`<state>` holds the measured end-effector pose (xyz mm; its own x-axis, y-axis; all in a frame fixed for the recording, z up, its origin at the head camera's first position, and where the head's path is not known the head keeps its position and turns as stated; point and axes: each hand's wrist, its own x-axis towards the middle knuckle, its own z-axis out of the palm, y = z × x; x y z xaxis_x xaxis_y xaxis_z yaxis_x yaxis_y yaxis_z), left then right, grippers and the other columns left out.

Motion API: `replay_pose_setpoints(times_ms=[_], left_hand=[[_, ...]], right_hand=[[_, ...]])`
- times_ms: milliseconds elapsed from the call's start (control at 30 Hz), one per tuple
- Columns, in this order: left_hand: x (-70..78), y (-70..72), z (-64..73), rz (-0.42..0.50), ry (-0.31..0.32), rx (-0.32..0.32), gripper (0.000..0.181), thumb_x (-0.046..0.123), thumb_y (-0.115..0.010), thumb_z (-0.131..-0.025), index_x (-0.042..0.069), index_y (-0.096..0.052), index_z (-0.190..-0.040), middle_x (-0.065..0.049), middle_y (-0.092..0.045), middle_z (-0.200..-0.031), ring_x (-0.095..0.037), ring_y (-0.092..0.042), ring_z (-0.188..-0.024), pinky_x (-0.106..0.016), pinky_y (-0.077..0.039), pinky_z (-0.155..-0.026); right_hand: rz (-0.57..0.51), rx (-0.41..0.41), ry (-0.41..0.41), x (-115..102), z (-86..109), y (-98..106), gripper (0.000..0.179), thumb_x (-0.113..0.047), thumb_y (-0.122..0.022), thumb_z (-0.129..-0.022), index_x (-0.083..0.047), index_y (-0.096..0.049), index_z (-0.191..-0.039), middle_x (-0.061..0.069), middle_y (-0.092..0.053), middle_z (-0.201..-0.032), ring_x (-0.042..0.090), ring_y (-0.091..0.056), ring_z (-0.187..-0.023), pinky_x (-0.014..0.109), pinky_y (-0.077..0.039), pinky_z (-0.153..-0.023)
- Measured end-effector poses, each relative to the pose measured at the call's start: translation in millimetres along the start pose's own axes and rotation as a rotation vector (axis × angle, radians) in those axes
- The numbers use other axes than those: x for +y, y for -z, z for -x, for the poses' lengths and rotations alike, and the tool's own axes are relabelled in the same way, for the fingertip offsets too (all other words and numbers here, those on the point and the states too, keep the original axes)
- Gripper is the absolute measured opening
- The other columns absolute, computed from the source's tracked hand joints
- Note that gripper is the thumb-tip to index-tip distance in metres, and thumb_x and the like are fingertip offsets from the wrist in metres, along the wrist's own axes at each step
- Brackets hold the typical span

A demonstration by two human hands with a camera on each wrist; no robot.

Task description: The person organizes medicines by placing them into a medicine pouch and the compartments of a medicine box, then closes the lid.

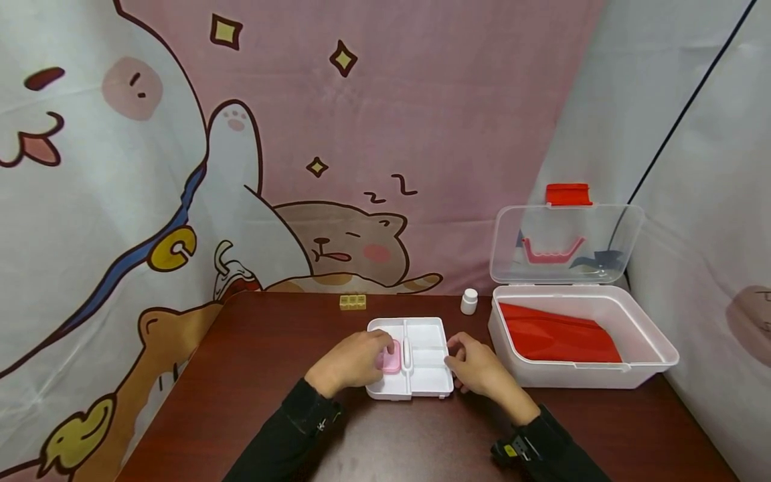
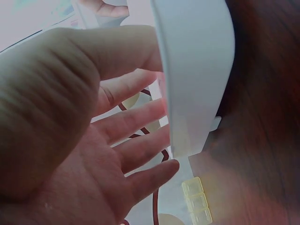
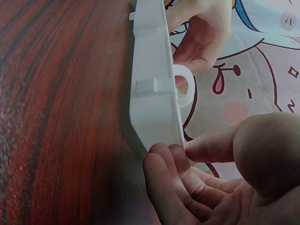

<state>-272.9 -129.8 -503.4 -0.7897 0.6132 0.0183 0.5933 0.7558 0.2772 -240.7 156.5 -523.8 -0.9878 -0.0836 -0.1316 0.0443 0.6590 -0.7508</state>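
A white compartment tray lies flat on the table, with a raised white loop handle along its middle divider. In its left compartment sits a small pink case. My left hand reaches over the tray's left side and holds the pink case between thumb and fingers; the tray's wall hides the fingertips in the left wrist view. At the tray's right edge, my right hand pinches the rim near a corner, thumb on one side and fingers on the other.
Behind the tray lie a yellow translucent pill box and a white bottle. To the right stands a white storage bin, its clear lid raised, with a red item inside. A printed cloth hangs behind the brown table.
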Motion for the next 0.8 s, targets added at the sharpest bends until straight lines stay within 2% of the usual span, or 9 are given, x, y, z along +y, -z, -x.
replay_pose_setpoints(times_ms=[167, 333, 433, 533, 667, 800], left_hand=[[-0.3, 1.6, 0.0, 0.003, -0.020, 0.001, 0.038, 0.013, -0.083, -0.089, 0.017, -0.073, -0.125, 0.000, -0.074, -0.119, -0.014, -0.057, -0.088, -0.030, -0.050, -0.083], [-2.9, 7.6, 0.4, 0.020, -0.039, 0.030, 0.035, 0.024, -0.083, -0.095, 0.015, -0.074, -0.128, -0.003, -0.075, -0.133, -0.016, -0.066, -0.102, -0.038, -0.057, -0.098], [-5.8, 10.9, 0.7, 0.053, -0.013, 0.057, 0.030, 0.026, -0.078, -0.100, 0.013, -0.075, -0.128, -0.004, -0.075, -0.135, -0.019, -0.069, -0.113, -0.043, -0.059, -0.106], [-9.0, 13.8, 1.8, 0.095, 0.037, 0.084, 0.027, 0.026, -0.074, -0.104, 0.012, -0.076, -0.128, -0.006, -0.074, -0.137, -0.022, -0.069, -0.117, -0.048, -0.059, -0.109], [-12.7, 18.1, 3.5, 0.154, 0.088, 0.133, 0.028, 0.026, -0.072, -0.106, 0.011, -0.076, -0.129, -0.008, -0.075, -0.136, -0.025, -0.070, -0.120, -0.052, -0.059, -0.110], [-18.4, 20.8, 1.5, 0.184, 0.101, 0.193, 0.027, 0.024, -0.071, -0.106, 0.009, -0.077, -0.128, -0.007, -0.078, -0.129, -0.024, -0.071, -0.113, -0.051, -0.060, -0.105]], right_hand=[[0.000, 0.004, 0.007, 0, 0.6, 0, 0.029, -0.015, -0.072, -0.104, -0.006, -0.063, -0.131, 0.007, -0.067, -0.079, 0.020, -0.066, -0.057, 0.035, -0.060, -0.054], [-0.001, 0.004, 0.013, 1, 0.5, 1, 0.029, -0.015, -0.072, -0.104, -0.006, -0.063, -0.130, 0.007, -0.067, -0.079, 0.020, -0.066, -0.057, 0.035, -0.060, -0.054], [0.004, 0.006, 0.011, 1, 0.7, 1, 0.029, -0.015, -0.072, -0.104, -0.007, -0.063, -0.130, 0.007, -0.067, -0.079, 0.020, -0.066, -0.057, 0.036, -0.060, -0.054], [0.004, 0.004, 0.004, 2, 0.8, 1, 0.029, -0.016, -0.072, -0.104, -0.007, -0.064, -0.130, 0.007, -0.067, -0.079, 0.020, -0.066, -0.057, 0.036, -0.060, -0.054], [-0.002, -0.001, 0.000, 2, 0.8, 1, 0.029, -0.016, -0.072, -0.104, -0.007, -0.064, -0.131, 0.007, -0.067, -0.080, 0.021, -0.066, -0.059, 0.036, -0.060, -0.055], [-0.005, 0.001, -0.002, 1, -0.3, 0, 0.029, -0.017, -0.072, -0.104, -0.008, -0.064, -0.131, 0.007, -0.067, -0.080, 0.021, -0.066, -0.059, 0.036, -0.061, -0.055]])
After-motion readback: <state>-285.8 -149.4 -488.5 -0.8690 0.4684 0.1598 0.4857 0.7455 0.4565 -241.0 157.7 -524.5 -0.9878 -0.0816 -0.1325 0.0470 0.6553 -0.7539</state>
